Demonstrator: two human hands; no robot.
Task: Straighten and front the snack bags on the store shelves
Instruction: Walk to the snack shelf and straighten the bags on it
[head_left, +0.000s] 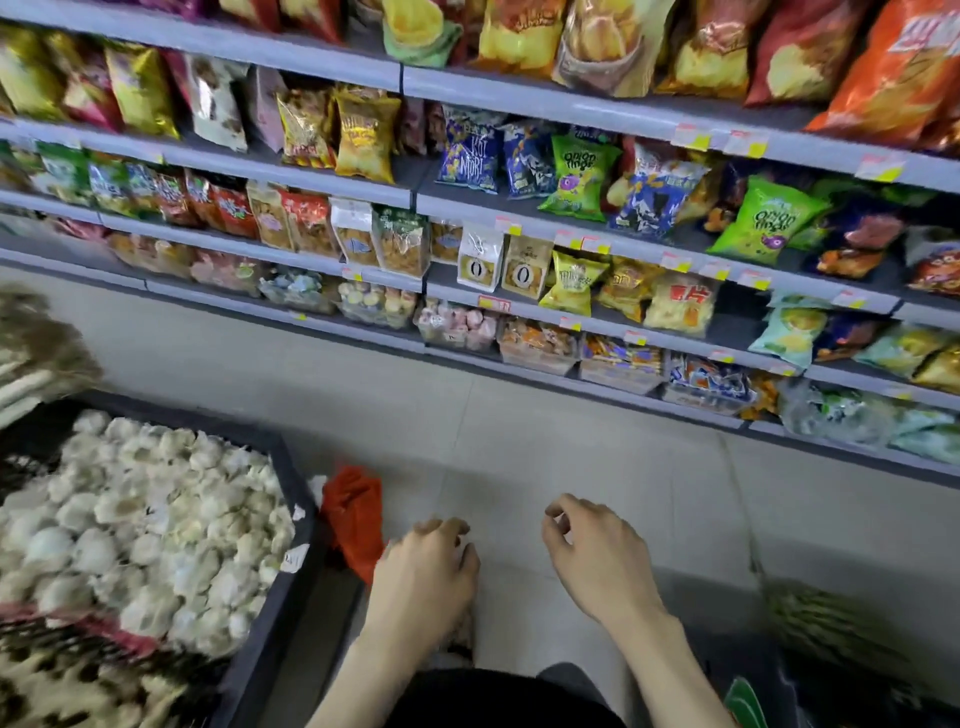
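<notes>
I'm seeing L hand (426, 571) hanging curled, hold unclear; R hand (597, 558) hanging loose, empty; bags (579, 176) leaning at shelf (447, 207) edges.

The blue bag (470, 156) carries the lettering "KOI MORI". Two bags to its right, on the same shelf (519, 217), the first green bag (579, 176) reads "onion rings". Farther right of the blue bag and slightly lower, the second green bag (769, 223) bears the same "onion rings" wording. Directly below the blue bag, one level down, the white pouch (479, 260) and the tan pouch (524, 267) each show a single "0" on the front label. The price tags (691, 137) up and right of the blue bag are too blurred to read.
</notes>
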